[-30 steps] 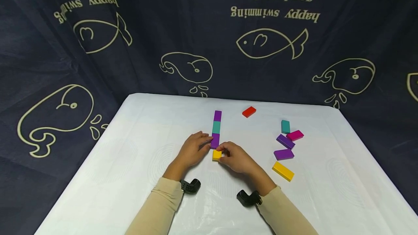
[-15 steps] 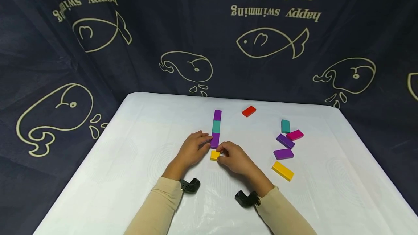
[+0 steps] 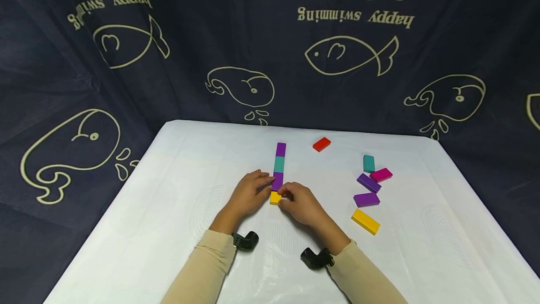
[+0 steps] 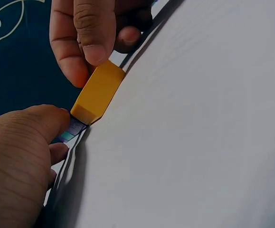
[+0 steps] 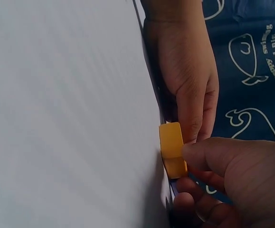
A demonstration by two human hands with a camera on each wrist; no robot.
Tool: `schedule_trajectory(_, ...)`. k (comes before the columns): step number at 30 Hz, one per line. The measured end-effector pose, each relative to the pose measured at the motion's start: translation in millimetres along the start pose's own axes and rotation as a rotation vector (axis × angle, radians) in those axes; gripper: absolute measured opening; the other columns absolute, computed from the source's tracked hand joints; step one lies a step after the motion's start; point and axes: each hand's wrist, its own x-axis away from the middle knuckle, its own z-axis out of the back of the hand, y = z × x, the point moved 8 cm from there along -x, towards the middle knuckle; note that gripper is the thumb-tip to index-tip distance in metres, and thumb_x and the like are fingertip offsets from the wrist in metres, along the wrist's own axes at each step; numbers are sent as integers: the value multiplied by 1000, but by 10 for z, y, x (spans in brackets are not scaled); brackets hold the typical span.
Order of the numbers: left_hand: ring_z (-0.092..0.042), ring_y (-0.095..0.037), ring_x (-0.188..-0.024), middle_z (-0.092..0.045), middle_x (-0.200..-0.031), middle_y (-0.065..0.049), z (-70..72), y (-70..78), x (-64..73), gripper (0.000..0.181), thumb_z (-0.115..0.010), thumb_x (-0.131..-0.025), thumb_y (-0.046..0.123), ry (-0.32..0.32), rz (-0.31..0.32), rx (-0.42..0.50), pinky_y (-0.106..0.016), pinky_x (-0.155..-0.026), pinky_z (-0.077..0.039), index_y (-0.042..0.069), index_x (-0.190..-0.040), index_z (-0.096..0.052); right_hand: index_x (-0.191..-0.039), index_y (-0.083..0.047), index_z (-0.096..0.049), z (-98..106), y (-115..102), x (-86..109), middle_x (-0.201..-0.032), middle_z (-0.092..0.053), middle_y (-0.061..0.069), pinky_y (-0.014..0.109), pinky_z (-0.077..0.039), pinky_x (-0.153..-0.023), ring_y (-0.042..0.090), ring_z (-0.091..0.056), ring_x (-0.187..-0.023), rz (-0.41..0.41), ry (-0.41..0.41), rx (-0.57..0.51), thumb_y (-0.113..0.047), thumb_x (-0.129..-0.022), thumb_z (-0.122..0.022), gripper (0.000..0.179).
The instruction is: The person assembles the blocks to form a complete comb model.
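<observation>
Three blocks form a straight line in the head view: a far purple block point(image 3: 281, 149), a teal block point(image 3: 279, 163) and a near purple block point(image 3: 277, 182). At the near end of this line lies a yellow block point(image 3: 275, 198), up against the purple one. My right hand point(image 3: 301, 204) pinches the yellow block between thumb and fingers, as the right wrist view also shows. From the left, my left hand point(image 3: 250, 193) touches the near purple block with its fingertips and thumb. The left wrist view shows the yellow block point(image 4: 98, 92) between both hands.
Loose blocks lie to the right: a teal block point(image 3: 369, 163), a pink block point(image 3: 381, 175), two purple blocks point(image 3: 366, 199) and a yellow block point(image 3: 365, 221). A red block point(image 3: 322, 144) sits farther back. The white table point(image 3: 168, 163) meets a dark printed cloth point(image 3: 270, 22) behind it.
My right hand has slid the yellow block left and then forward, closing the gap to the near purple block. My left hand has stayed where it was.
</observation>
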Motion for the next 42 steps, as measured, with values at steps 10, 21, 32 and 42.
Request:
schedule_trajectory(10, -47, -38, -132, -62, -131, -13, -12, -2, -14, 33, -63, -96, 19, 4, -4, -2, -53, -112, -33, 7, -127, -68, -98, -8, -68, 26, 7, 1, -87, -62, 0, 33, -49, -74, 15, -53, -77, -9, 33, -7, -4, -84, -75, 15)
schedule_trajectory(21, -47, -37, -132, -62, -132, -13, -7, -17, -12, 34, -63, -96, 19, -2, -12, -5, -54, -112, -32, 8, -127, -68, -100, -8, -67, 20, 6, 2, -86, -61, -2, 31, -48, -72, 14, -52, -75, -18, 24, -18, -4, -86, -73, 16)
schedule_trajectory(32, -47, -39, -132, -63, -129, -14, 0, -17, -4, 34, -64, -94, 18, 15, -16, 30, -57, -112, -31, 7, -126, -68, -99, -10, -68, 21, 119, -25, -82, -60, -4, 30, -45, -69, 14, -51, -73, -90, -13, -88, -13, -88, -71, 11)
schedule_trajectory(42, -43, -39, -136, -61, -135, -14, 4, 31, 49, 41, -68, -91, 25, -36, 41, 107, -66, -113, -19, 8, -129, -66, -97, -6, -67, 52, 263, -19, -81, -61, 1, 28, -50, -61, 16, -55, -70, -198, -62, -273, -11, -92, -69, 8)
